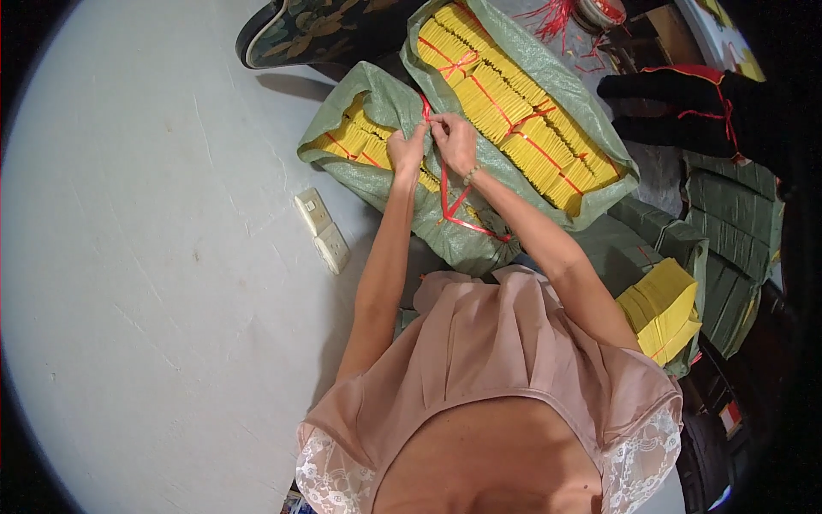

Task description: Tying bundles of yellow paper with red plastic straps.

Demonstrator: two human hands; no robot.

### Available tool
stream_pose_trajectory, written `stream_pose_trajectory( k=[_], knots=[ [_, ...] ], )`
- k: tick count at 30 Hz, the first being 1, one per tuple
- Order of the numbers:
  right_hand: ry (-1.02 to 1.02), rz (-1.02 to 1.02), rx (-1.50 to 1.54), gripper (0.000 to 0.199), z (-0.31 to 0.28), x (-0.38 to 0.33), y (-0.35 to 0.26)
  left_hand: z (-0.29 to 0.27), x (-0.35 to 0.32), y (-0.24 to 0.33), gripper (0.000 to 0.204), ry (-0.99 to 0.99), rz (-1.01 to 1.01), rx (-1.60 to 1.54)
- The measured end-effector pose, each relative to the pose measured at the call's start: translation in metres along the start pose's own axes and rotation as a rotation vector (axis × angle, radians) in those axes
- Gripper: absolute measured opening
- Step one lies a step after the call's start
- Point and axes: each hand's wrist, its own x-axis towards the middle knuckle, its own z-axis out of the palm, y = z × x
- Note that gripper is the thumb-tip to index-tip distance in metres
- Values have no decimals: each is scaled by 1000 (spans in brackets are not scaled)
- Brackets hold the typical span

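Two green woven sacks fill the middle of the view, both packed with yellow paper bundles tied in red string. Large sack (591, 171) lies open just beyond and right of the hands, yellow stacks (514, 111) exposed in rows. Nearer sack (385, 111) sits directly under both hands, its mouth partly gathered, some yellow paper (351, 137) still showing to the left of the left hand. Pale floor (145, 283) spreads wide on the left side. More folded green sacks (728, 231) sit stacked far right of the right hand, and a loose yellow stack (659, 313) lies near the right elbow. Dark patterned object (317, 30) sits above the hands, cannot tell what it is. White wall-switch plate (321, 230) lies on the floor below-left of the left hand. Red string (447, 193) runs from between the hands down over the sack toward the body, loose tail curling right. Left hand (405, 150) is pinched on the sack edge and string; right hand (454, 141) is closed on the string just beside it, fingertips nearly touching, bead bracelet at the wrist. Judged step: tying the sack mouth shut. To do it well, keep the fabric bunched tight under the left pinch, hold string tension steady with the right, and seat the knot against the gather so no paper slips out.
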Motion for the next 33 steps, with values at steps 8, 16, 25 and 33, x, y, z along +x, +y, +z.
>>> stream_pose_trajectory(
  k=[8,16,25,33],
  knots=[
    [-80,-91,-114,14,-1,11,3,-1,-15,16,29,56,239,414],
    [-431,99,181,17,-13,28,19,14,-24,38,35,102,417,866],
    [-794,220,452,18,-22,35,22,24,-39,37,31,49,406,573],
    [-163,114,-125,31,-1,16,4,-5,-22,22,27,-80,606,525]
  ],
)
